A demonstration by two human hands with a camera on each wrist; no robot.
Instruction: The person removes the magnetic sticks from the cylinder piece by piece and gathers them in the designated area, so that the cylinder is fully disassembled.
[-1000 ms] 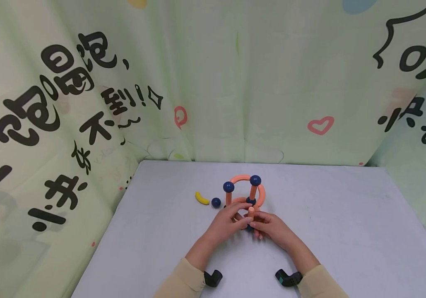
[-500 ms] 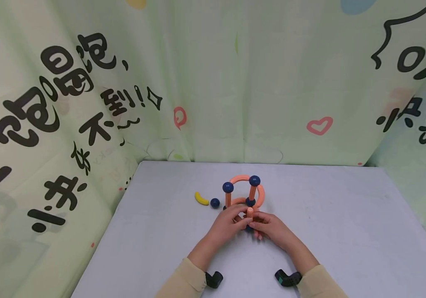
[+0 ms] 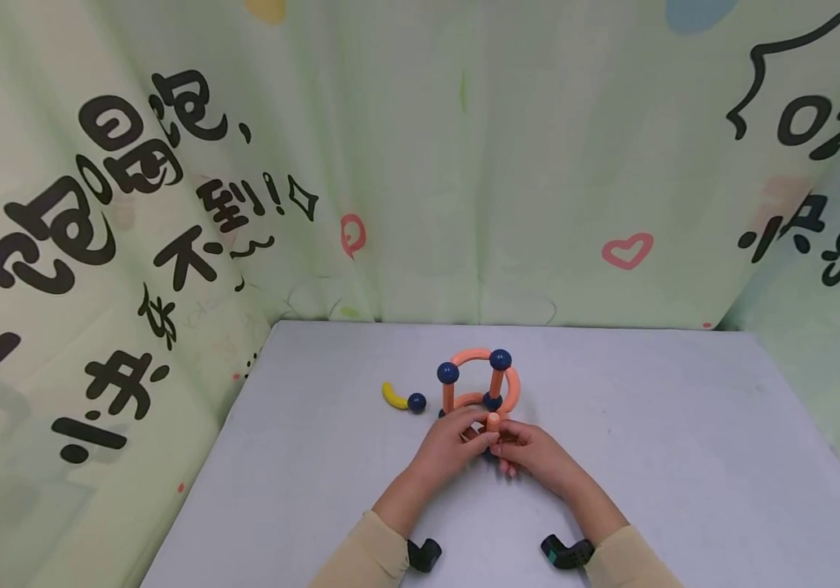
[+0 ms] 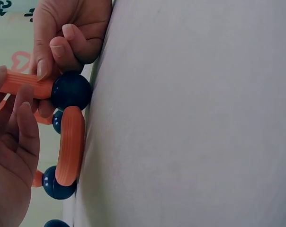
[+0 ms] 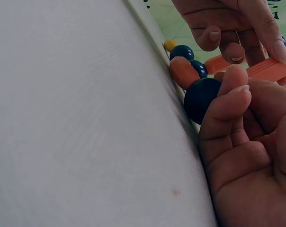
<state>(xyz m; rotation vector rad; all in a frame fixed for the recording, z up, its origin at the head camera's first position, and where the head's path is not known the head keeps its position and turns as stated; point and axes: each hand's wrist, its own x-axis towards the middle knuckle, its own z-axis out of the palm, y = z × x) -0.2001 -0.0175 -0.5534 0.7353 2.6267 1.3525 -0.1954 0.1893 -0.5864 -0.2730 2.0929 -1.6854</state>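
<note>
In the head view, an upright orange rod (image 3: 493, 421) stands between both hands at the near side of a frame of orange rods and dark blue balls (image 3: 448, 373). My left hand (image 3: 451, 441) pinches this rod toward its upper end. Lower down, my right hand (image 3: 537, 453) pinches it just above a blue ball (image 4: 72, 91), which sits at the rod's foot. From that ball a curved orange rod (image 4: 70, 145) runs along the table to another blue ball (image 4: 58, 183). The hands hide part of the frame's near side in the head view.
Left of the frame, a loose blue ball (image 3: 416, 403) touches a curved yellow rod (image 3: 393, 397) on the white table (image 3: 655, 457). A printed pale green curtain (image 3: 420, 163) hangs behind the table and along its sides.
The loose blue ball has rolled left against the yellow rod; earlier a small gap parted them. Both hands keep their hold on the upright rod, and the view has shifted slightly.
</note>
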